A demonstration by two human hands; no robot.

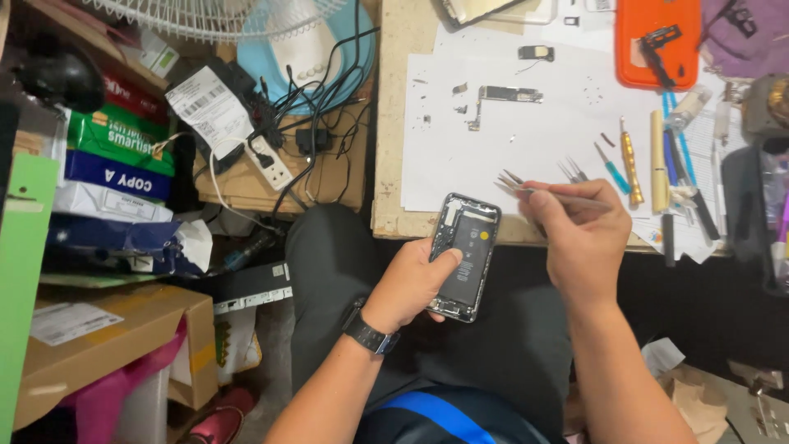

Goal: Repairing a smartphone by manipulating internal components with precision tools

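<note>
Black and stripped of its screen, an opened phone (465, 256) sits in a person's left hand (413, 284), held over the lap just near the front edge of a wooden workbench (394, 123). The left fingers curl under the phone's frame while the thumb presses on its left rim, and a dark watch (369, 333) circles that wrist. Just right of the phone, the right hand (582, 234) pinches a pair of metal tweezers (526, 187), fingers closed around the shaft, tips pointing left and hovering just beyond the phone's far end. Farther off, white paper sheets (493, 148) cover the bench, carrying a bare circuit board (509, 94) and scattered small parts. To the right lie a gold-handled screwdriver (630, 164), a blue-handled tool (612, 173) and other hand tools; an orange tray (657, 41) rests at the far edge. At left, a power strip (269, 162) with tangled black cables, a fan (288, 25), stacked paper reams (115, 164) and a cardboard box (115, 345) crowd the floor.
</note>
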